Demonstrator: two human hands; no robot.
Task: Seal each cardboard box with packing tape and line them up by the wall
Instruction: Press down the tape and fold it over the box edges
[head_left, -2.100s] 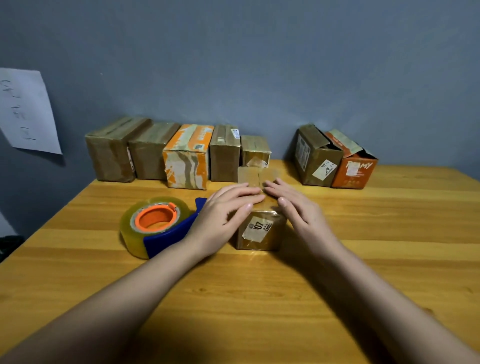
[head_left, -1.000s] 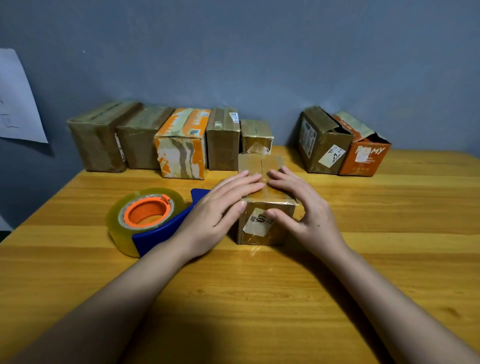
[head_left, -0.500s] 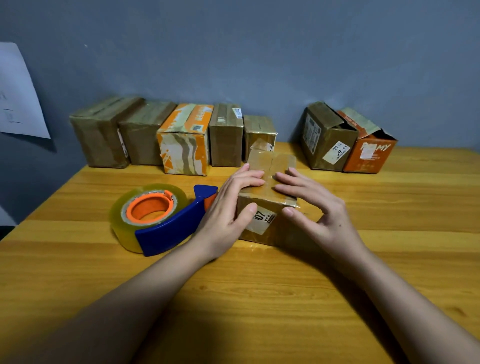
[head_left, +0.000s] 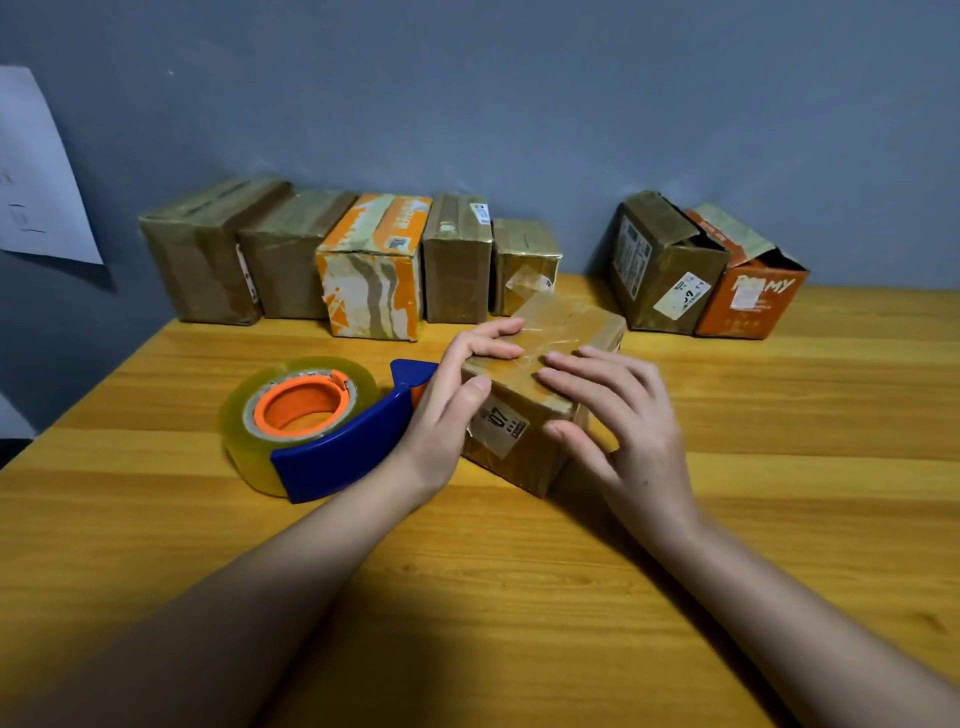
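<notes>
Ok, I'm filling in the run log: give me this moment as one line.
step: pressing tape | left hand: grips small box | right hand: fingers flat on box top | tape dispenser: idle on table | wall row: five boxes

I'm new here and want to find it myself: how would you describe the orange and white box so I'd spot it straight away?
Look along the grey wall at the row of five boxes on the wooden table. The orange and white box stands third from the left, the only one not plain brown.
</notes>
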